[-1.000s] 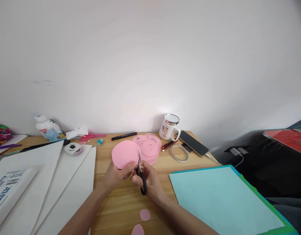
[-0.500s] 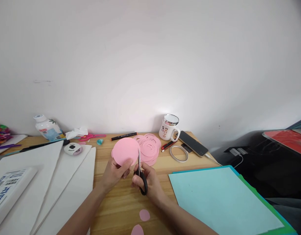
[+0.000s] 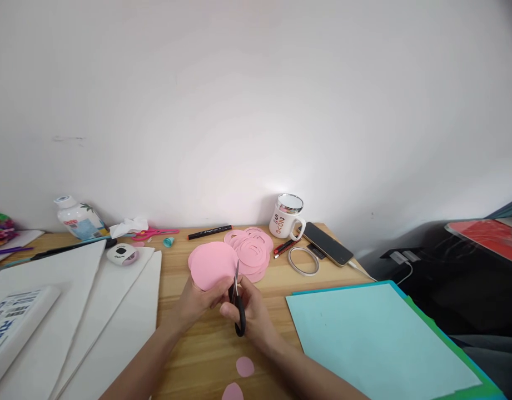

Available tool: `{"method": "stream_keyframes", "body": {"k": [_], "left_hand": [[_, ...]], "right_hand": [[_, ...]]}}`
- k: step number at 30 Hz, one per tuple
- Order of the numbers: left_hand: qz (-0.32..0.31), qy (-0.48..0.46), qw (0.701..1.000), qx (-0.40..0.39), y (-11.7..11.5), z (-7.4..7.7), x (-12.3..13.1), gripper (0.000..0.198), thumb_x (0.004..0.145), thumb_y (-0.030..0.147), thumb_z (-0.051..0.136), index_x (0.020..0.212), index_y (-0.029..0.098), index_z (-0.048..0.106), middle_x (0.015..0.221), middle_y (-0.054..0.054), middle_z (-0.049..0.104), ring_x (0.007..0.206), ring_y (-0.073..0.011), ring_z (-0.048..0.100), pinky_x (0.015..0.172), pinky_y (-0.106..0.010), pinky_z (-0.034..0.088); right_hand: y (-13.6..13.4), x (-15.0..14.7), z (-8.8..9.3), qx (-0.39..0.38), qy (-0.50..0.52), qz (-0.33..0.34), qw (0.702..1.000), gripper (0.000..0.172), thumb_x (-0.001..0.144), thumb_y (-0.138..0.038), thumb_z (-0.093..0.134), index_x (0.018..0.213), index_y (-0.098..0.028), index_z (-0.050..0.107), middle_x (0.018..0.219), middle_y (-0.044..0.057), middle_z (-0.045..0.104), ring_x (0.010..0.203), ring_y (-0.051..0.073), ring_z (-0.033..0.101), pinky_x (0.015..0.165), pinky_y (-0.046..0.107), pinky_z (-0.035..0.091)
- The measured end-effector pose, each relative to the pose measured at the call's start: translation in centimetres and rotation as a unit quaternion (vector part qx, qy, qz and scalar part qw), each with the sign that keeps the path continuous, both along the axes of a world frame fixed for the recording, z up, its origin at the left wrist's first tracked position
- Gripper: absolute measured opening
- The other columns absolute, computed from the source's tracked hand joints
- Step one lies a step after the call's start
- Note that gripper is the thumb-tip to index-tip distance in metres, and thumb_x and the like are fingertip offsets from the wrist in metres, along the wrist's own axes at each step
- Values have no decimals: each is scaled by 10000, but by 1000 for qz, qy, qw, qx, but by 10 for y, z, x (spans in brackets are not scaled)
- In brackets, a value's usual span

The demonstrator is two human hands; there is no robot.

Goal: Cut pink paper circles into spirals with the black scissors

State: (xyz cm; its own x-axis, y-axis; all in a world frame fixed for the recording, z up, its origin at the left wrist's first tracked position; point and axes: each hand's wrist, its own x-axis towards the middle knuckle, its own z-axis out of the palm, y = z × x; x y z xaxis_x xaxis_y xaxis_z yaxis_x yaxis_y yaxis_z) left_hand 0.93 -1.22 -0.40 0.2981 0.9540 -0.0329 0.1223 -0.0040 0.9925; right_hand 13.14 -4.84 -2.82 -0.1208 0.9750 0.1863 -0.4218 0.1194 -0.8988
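My left hand (image 3: 195, 303) pinches the pink disc (image 3: 214, 266) at its near rim, thumb on top, other fingers beneath. My right hand (image 3: 256, 314) is curled around the black-handled scissors (image 3: 240, 316); the blades point toward the far edge of the counter (image 3: 197, 355) and meet the disc's right rim. Both forearms slant inward from the near side. Compared with half a second ago, the disc sits slightly lower and the scissors' handle is turned more edge-on. Pink cutouts (image 3: 251, 253) lie just beyond, near the far edge.
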Motion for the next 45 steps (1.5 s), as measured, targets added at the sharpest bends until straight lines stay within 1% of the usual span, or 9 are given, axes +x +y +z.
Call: {"method": "stream_keyframes", "body": {"k": [5,11,17,22,29,33,36,41,45], "left_hand": [[14,-15,1000,-3,1,0,1,247,673,380,644,651,157,542,522,9,522,456,-106,428,380,-206,315],[14,-29,999,-1,1,4,0,250,663,372,648,718,155,538,512,32,478,427,-83,370,356,-195,273],[0,-36,999,18,3,1,-2,227,691,360,624,655,163,517,463,52,421,412,-74,332,361,-195,250],[14,-27,999,30,5,1,-4,251,692,355,621,590,174,480,425,65,380,399,-71,314,361,-197,234],[15,-2,999,44,6,-3,-4,436,751,420,546,424,180,386,377,49,351,379,-64,305,378,-214,245],[18,-14,999,29,3,0,1,340,722,418,580,519,173,462,410,58,381,392,-70,312,373,-206,236],[9,-8,1000,20,1,3,2,269,695,397,615,594,165,525,454,47,435,414,-82,343,377,-206,258],[-16,-2,1000,2,2,2,-2,243,687,378,637,658,162,529,507,23,507,444,-94,391,388,-210,284],[-21,-8,1000,8,4,0,-4,255,697,388,635,710,152,540,489,41,469,439,-87,369,388,-207,275]], "right_hand": [[0,1,3,2,2,4,1000,443,582,-487,779,756,-193,498,599,-50,456,551,104,405,507,213,337],[1,2,-2,-3,-5,11,1000,416,591,-435,788,781,-192,509,583,-54,470,513,89,359,464,206,277],[1,3,-7,-20,-8,15,1000,405,607,-428,767,781,-192,488,534,-75,469,453,67,347,441,197,293],[-1,4,-7,-48,-41,-2,998,391,612,-428,747,773,-194,478,473,-84,480,395,66,375,391,179,290],[-2,2,-6,-61,-45,-4,997,385,622,-450,727,748,-199,465,432,-87,479,363,75,404,377,182,313],[-1,0,-7,-52,-34,6,998,421,605,-492,733,755,-203,465,520,-60,522,394,74,408,383,185,314],[0,0,-6,-28,-20,8,999,434,591,-491,753,765,-200,483,581,-45,528,450,80,404,424,197,329],[1,3,-3,4,-14,2,1000,419,593,-457,777,786,-187,521,628,-30,501,549,106,414,484,214,338],[2,3,-4,6,-17,3,1000,433,603,-493,756,796,-191,512,649,-22,499,585,119,429,489,218,329]]}}
